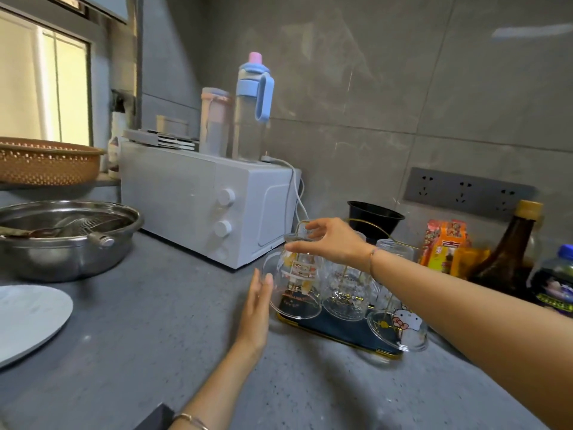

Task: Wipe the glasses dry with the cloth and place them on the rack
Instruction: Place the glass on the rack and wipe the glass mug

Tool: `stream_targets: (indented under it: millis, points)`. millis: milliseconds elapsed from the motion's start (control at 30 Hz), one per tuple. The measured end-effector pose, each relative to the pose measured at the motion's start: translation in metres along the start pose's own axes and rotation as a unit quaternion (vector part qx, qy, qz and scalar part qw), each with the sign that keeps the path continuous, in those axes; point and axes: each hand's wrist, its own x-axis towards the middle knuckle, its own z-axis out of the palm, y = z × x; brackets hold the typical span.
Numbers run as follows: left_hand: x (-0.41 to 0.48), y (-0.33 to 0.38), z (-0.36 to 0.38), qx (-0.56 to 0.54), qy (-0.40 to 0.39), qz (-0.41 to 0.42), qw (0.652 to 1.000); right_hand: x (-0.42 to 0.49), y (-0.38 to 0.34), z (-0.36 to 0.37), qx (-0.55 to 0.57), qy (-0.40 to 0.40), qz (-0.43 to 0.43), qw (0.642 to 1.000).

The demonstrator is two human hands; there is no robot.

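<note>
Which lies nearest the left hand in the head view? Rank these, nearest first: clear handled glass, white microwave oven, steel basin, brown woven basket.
1. clear handled glass, just right of the left hand.
2. white microwave oven, behind and left.
3. steel basin, far left.
4. brown woven basket, farthest, above the basin.

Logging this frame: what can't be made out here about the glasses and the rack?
- Head view: the right hand and its forearm cover part of the back-row glasses, so their count is unclear.
- The rack pegs are mostly hidden inside the glasses.
- Water drops on the handled glass are too small to see.
- Whether the left hand touches its handle is unclear.
- No cloth shows; it is possibly beyond the frame edge.
</note>
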Motion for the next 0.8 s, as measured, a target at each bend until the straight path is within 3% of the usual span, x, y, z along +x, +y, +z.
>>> stream_targets:
  millis: [400,500,633,800]
  points:
    - [-0.002,0.0,-0.001,0.03,0.011,0.003,1.0,-0.014,-0.003,-0.003,-0.076,0.007,-0.017,0.997]
    - [-0.007,0.001,-0.001,0.089,0.05,0.056,0.993,-0.029,-0.002,-0.014,-0.068,0.038,-0.036,0.996]
    - [-0.017,0.002,0.005,0.207,0.124,0.178,0.954,-0.063,0.005,-0.033,-0.06,0.067,-0.067,0.994]
    - [-0.043,0.012,0.033,0.204,0.1,0.222,0.948,-0.128,0.025,-0.069,-0.069,0.064,-0.043,0.995]
